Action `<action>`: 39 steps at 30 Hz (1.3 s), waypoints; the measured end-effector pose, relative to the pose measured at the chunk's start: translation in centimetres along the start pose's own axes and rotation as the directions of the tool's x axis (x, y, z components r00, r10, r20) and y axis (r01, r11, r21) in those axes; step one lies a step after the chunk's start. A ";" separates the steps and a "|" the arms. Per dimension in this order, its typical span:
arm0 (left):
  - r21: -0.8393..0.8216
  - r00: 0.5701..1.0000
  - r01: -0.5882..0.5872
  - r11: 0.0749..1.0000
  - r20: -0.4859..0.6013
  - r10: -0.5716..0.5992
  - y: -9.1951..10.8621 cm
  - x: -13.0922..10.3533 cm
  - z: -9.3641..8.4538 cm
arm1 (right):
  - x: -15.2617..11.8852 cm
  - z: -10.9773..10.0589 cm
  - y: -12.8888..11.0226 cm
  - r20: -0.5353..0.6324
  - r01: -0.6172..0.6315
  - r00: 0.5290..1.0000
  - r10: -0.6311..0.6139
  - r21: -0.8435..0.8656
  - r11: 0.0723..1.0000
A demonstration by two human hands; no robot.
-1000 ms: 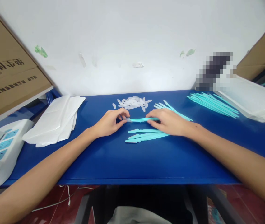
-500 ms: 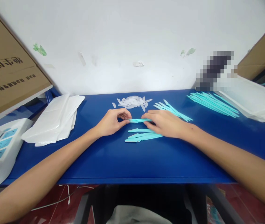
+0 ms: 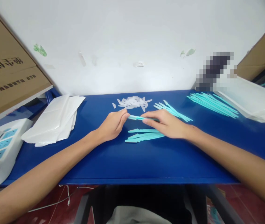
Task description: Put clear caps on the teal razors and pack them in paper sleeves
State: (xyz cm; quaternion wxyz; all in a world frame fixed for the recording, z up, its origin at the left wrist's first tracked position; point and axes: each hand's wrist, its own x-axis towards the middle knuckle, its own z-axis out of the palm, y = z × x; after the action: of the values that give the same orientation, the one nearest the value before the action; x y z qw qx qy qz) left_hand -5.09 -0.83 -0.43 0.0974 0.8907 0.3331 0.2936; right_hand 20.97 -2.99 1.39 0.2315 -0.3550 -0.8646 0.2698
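Between my hands is a turquoise eyebrow razor (image 3: 141,118), raised a little above the table. My left hand (image 3: 115,123) is closed, its thumb and bent fingers pinching the razor's blade end, where a pale section like a cap shows. My right hand (image 3: 166,122) grips the handle between thumb and fingers; part of the handle is hidden. Just below lie several razors (image 3: 143,135) with their blade ends pointing left. A pile of translucent white blade caps (image 3: 133,102) sits beyond my hands.
More razors (image 3: 173,111) lie behind my right hand, and a larger bundle (image 3: 213,104) is farther right beside a translucent tray (image 3: 246,99). White bags (image 3: 55,118) lie at left near a power strip (image 3: 5,146) and a cardboard box (image 3: 11,56). A wall (image 3: 123,46) bounds the blue table (image 3: 127,165).
My left fingers have closed more tightly around the razor's blade end, which now looks whitish. The razor has tilted slightly, its left end higher. The loose razors stay put.
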 end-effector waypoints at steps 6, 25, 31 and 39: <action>-0.007 0.990 0.084 0.996 0.114 -0.083 -0.5 0.4 -0.6 | 0.2 -1.5 1.0 -0.065 -0.001 0.998 -0.018 -0.290 0.957; -0.259 0.906 0.388 0.885 -0.072 -0.418 -5.2 0.1 -2.5 | -1.3 -6.6 6.3 -0.267 -0.605 0.731 0.628 -0.679 0.416; -0.289 0.897 0.387 0.876 -0.101 -0.430 -5.2 -0.1 -2.3 | -1.3 -6.3 5.3 -0.345 -0.532 0.842 0.414 -0.651 0.541; 0.025 0.956 0.286 0.958 -0.080 -0.283 -5.5 0.0 -2.9 | -0.7 -1.6 -0.4 0.161 0.033 0.987 0.023 -0.339 0.940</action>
State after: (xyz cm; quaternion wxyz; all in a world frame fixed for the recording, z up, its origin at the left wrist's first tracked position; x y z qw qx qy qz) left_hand -9.76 3.22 -0.08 0.1096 0.8233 0.4666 0.3040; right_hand 22.18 -3.30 2.64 0.0961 -0.3641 -0.9152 0.1436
